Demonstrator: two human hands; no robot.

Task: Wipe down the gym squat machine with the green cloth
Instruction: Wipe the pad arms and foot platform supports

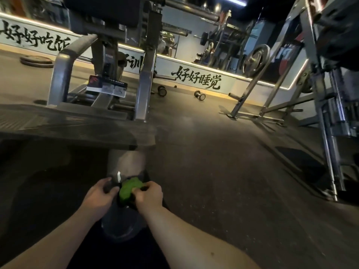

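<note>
Grip closed on both sides. Bunched in right hand [150, 195], green cloth [127, 190], pinched between thumb and curled fingers and pressed against a dark band on grey support tube [126, 164]. Just beside it, left hand [98, 196], fingers curled over the same dark band from the other side; contact between its fingertips and the cloth impossible to tell. Bare forearms reaching in from the bottom edge, one either side of the tube.

Above the hands, the tube running up under textured black footplate [77, 129] of squat machine [143, 80]: grey steel uprights, black pad [101, 10] at the top, instruction label [106, 87] with the word SQUAT low on the frame.

All around, dark rubber floor [213, 152]. Beyond the machine, near the wall, two dumbbells [162, 91] [200, 95] lying well apart. Far left, flat weight plates [37, 61] on the floor. To the right, second steel rack [320, 94], with round weight plate [256, 60] mounted upright just beside it. Along the back, white wall band [196, 77] with black brush characters, mirror [194, 45] above.
</note>
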